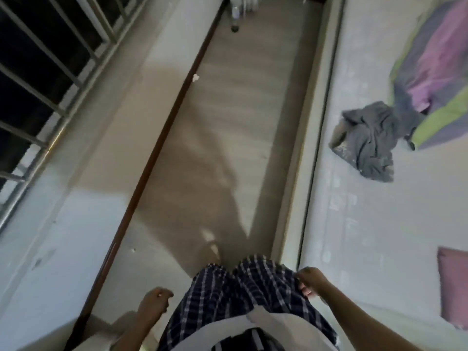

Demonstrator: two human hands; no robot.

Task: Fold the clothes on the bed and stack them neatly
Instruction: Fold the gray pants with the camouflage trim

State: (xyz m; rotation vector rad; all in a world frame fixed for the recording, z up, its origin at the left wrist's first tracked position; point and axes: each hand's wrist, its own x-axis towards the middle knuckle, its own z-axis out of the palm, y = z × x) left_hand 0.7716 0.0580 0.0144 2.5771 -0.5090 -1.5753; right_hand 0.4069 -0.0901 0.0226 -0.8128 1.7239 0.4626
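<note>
A crumpled grey garment [367, 143] lies on the white bed [379, 224] at the right. Beyond it is a striped cloth in purple, pink and green [435, 72], spread loosely. A flat pink piece [453, 287] rests near the bed's right edge. My left hand [155, 302] hangs by my side with the fingers curled and nothing in it. My right hand [310, 281] is beside my hip at the edge of the bed, fingers loosely bent, holding nothing that I can see. I stand in the aisle in dark plaid trousers.
A narrow floor strip [228, 122] runs between the bed and a white wall with a brown skirting board [162, 138]. A barred window [50, 59] is at the upper left. A plastic bottle [235, 13] stands at the aisle's far end.
</note>
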